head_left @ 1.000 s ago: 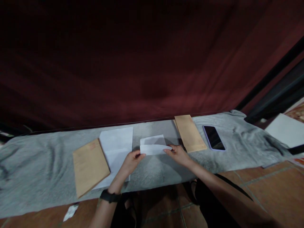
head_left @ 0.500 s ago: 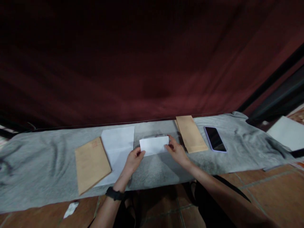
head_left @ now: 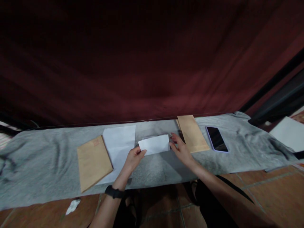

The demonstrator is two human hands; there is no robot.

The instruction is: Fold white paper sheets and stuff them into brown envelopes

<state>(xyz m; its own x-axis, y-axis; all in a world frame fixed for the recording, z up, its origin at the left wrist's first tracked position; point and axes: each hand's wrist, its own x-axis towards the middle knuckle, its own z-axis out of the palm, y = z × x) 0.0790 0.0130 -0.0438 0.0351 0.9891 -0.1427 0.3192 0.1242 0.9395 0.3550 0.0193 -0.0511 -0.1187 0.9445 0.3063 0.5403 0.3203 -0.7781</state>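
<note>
at the middle of the grey cloth (head_left: pixel 152 175), btwn our two hands, we've got the folded paper (head_left: pixel 155 145), white, long side running left to right & its right end a bit higher in view. our left hand (head_left: pixel 133 160) is clamped on its left end, thumb on the near face, fingers behind. our right hand (head_left: pixel 182 154) is by the other end, thumb & fingers spread apart w/ nothing gripped btwn them; we can't tell if a fingertip touches the edge. the two hands are apart, approx level w/ each other. a thin strip of smth shows past the paper's far edge, too blurred to name. can't tell if the paper rests on the cloth or is held just over it.

left of that we see a white sheet (head_left: pixel 120 139) lying flat w/ a crease across, partly under a brown envelope (head_left: pixel 93 163) w/ a faint red mark near its top corner. our left forearm, w/ a black watch (head_left: pixel 114 192) at the wrist, crosses in front of the sheet's near part. right of our right hand: another brown envelope (head_left: pixel 193 133), then a phone (head_left: pixel 217 139) just beside it, dark screen up, purple case. dark red curtain (head_left: pixel 152 69) behind, tiled floor (head_left: pixel 268 186) below, w/ a white scrap (head_left: pixel 73 206) on it at left.
</note>
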